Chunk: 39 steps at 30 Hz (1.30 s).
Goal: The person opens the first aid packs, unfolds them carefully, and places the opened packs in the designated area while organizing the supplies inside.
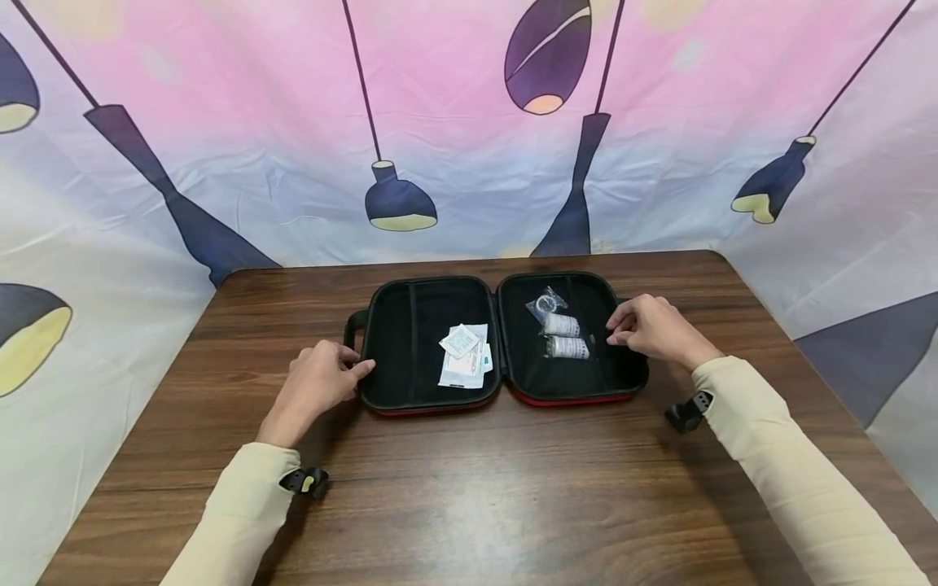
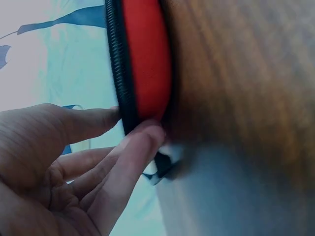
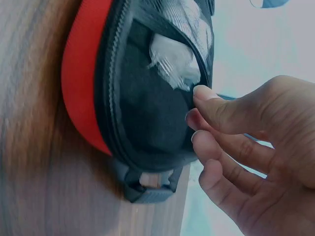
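Note:
A black-lined zippered case (image 1: 388, 342) with a red outer shell lies unfolded on the table. At its left side, my left hand (image 1: 318, 382) grips the rim, thumb on the zipper edge and a finger against the red shell (image 2: 147, 64). My right hand (image 1: 652, 330) reaches over the right half and pinches the edge of its mesh pocket (image 3: 189, 49) between thumb and forefinger. White paper packets (image 1: 465, 370) lie in the left half. In the right half are two wrapped bandage rolls (image 1: 567, 348) and a small clear bag (image 1: 546, 303) with a ring-shaped item.
The brown wooden table (image 1: 469, 496) extends in front of the case. Behind it hangs a cloth (image 1: 293, 106) printed with lamps. A carry handle (image 1: 354, 325) sticks out at the case's left side, near my left hand.

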Motion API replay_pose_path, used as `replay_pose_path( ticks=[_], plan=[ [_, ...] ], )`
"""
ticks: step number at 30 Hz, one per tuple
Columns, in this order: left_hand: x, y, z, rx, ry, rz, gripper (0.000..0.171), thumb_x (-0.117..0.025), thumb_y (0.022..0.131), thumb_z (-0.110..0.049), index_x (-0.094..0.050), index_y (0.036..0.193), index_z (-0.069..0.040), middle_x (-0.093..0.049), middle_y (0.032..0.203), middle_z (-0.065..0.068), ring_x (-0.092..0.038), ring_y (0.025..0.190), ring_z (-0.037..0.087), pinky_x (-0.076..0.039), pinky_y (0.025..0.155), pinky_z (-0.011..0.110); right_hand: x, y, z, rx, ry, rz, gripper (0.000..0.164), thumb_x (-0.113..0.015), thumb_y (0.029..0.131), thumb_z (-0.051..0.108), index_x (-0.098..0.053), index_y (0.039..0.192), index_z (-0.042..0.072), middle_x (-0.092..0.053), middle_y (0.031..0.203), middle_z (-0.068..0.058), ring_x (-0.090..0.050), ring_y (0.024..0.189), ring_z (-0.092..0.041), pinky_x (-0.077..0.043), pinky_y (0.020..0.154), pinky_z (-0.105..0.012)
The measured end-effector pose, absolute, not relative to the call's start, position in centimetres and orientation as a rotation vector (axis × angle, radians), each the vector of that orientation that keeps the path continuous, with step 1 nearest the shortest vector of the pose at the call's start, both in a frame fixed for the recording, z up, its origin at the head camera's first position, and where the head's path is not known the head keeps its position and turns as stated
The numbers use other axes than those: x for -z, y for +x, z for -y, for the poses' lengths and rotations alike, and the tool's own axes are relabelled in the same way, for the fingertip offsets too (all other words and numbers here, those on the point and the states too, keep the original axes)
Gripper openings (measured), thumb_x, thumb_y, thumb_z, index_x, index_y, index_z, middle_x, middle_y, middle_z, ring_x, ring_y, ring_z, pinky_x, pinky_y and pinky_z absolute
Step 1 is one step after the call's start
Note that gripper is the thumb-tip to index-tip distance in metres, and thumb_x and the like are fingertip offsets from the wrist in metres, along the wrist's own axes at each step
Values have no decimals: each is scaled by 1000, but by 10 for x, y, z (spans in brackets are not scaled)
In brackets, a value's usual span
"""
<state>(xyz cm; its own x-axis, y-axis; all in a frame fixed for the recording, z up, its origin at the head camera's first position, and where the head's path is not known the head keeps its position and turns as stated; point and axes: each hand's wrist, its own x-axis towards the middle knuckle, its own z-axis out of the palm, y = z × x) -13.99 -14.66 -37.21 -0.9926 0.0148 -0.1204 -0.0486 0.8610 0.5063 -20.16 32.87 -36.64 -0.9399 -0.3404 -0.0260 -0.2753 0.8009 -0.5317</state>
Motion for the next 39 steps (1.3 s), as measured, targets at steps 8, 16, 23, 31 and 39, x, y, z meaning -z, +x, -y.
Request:
replay_pose_path(
  ticks=[8, 16, 23, 31, 39],
  plan=[
    [357, -146, 143, -737, 76, -3077, 25, -65, 100, -22, -77, 106, -1, -71, 76, 6, -60, 64, 20, -45, 65, 40, 364, -203, -342, 821, -401, -2899, 10, -75, 91, 8, -74, 96, -1, -74, 85, -5, -66, 71, -18, -52, 60, -34],
    [353, -163, 126, -986, 96, -2849, 22, -67, 99, -15, -73, 114, 0, -75, 90, 10, -70, 75, 18, -58, 73, 36, 370, -202, -354, 758, -371, -2946, 16, -76, 91, 13, -73, 95, -2, -74, 89, -9, -68, 75, -22, -54, 67, -41],
    [358, -182, 104, -1168, 75, -2680, 22, -69, 98, -10, -73, 115, 2, -75, 101, 18, -75, 86, 26, -60, 82, 39, 379, -201, -359, 845, -267, -2881, 27, -74, 93, 17, -70, 105, -7, -73, 97, -17, -69, 83, -25, -55, 71, -42],
    [371, -199, 86, -1342, -31, -2505, 23, -69, 96, -3, -71, 117, 5, -73, 109, 20, -75, 94, 27, -60, 82, 35, 385, -197, -356, 962, -201, -2829, 31, -70, 90, 8, -66, 111, -15, -72, 103, -26, -71, 76, -20, -57, 62, -33],
    [384, -208, 75, -1319, -94, -2502, 20, -71, 94, -4, -72, 113, 3, -72, 112, 18, -75, 93, 24, -60, 82, 34, 390, -194, -352, 910, -172, -2866, 36, -73, 92, 16, -67, 112, -14, -71, 105, -27, -70, 78, -23, -55, 62, -33]
  ],
)
